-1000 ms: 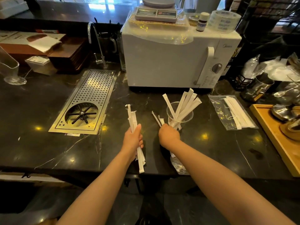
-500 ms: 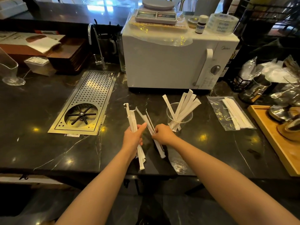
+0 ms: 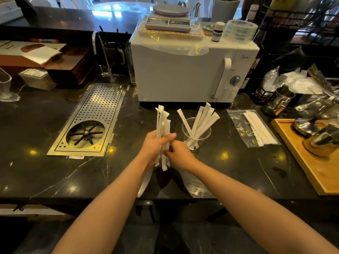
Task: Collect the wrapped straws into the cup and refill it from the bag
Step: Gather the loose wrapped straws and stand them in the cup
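A bundle of white paper-wrapped straws [image 3: 162,121] stands nearly upright above the dark counter, gripped around its middle by my left hand [image 3: 156,145]. My right hand [image 3: 178,153] touches the bundle's lower part from the right, fingers closed on it. Just to the right stands a clear glass cup [image 3: 196,133] with several wrapped straws [image 3: 202,120] fanned out of it. Farther right a clear plastic bag [image 3: 244,129] lies flat holding more wrapped straws [image 3: 259,129].
A white microwave [image 3: 183,74] stands behind the cup with a scale [image 3: 169,20] on top. A steel rinser drip tray [image 3: 91,120] lies at the left. At the right are a wooden tray [image 3: 302,158] and metal pitchers [image 3: 278,101].
My right hand picked loose straws off the counter, carried them left and joined them to the bundle in my left hand. The bundle has risen and stands more upright.
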